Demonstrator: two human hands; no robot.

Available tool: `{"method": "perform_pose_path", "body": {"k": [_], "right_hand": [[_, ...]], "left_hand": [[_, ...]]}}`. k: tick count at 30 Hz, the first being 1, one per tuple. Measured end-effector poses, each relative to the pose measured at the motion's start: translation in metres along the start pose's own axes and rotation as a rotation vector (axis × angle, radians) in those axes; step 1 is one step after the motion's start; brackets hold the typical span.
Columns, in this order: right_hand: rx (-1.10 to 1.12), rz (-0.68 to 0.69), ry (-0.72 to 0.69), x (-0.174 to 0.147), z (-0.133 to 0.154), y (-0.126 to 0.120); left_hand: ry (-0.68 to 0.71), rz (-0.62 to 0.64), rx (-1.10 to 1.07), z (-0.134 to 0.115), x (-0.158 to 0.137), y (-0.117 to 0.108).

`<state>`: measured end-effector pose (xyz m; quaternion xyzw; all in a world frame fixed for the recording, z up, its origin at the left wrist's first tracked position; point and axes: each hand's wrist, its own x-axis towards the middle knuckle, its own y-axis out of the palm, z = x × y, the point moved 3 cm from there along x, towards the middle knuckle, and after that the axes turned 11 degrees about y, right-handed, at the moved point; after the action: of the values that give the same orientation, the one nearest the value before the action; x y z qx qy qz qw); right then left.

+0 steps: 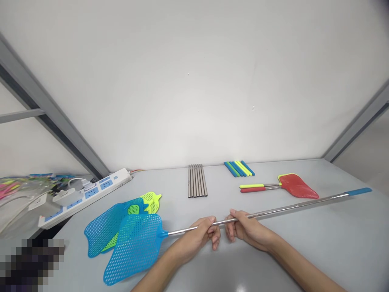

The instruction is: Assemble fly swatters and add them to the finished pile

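A blue fly swatter (136, 245) with a long, extended metal telescopic shaft spans the view before me, its perforated head at the left and its blue handle (360, 191) at the far right. My left hand (202, 233) is closed around the shaft, nearer the head, thumb on top. Farther along, my right hand (246, 229) pinches the same shaft between thumb and fingers. Partly under the blue head lie several loose swatter heads, blue (106, 225) and yellow-green (152, 200). Beyond my hands, several metal tubes (197, 181) rest side by side.
Several coloured handles (239, 168) lie in a row near the wall. At the right are a red swatter (299, 186) and a yellow-green one beneath it. A white power strip (91, 194) runs along the left edge, beside plastic-bagged items (30, 188).
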<state>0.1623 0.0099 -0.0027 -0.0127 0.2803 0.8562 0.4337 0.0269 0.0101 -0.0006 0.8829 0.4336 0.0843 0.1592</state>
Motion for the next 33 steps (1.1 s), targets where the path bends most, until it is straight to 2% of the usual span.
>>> {"method": "perform_pose_path", "body": {"k": [15,25,33], "right_hand": [[0.042,0.045,0.009,0.004,-0.007,0.003],[0.067,0.069,0.015,0.007,-0.012,0.006],[0.043,0.056,0.012,0.006,-0.014,0.011]], "left_hand": [[-0.017,0.062,0.005,0.000,0.000,0.002],[-0.035,0.027,-0.042,0.012,0.000,0.000],[-0.052,0.059,-0.022,0.006,-0.001,0.005]]}}
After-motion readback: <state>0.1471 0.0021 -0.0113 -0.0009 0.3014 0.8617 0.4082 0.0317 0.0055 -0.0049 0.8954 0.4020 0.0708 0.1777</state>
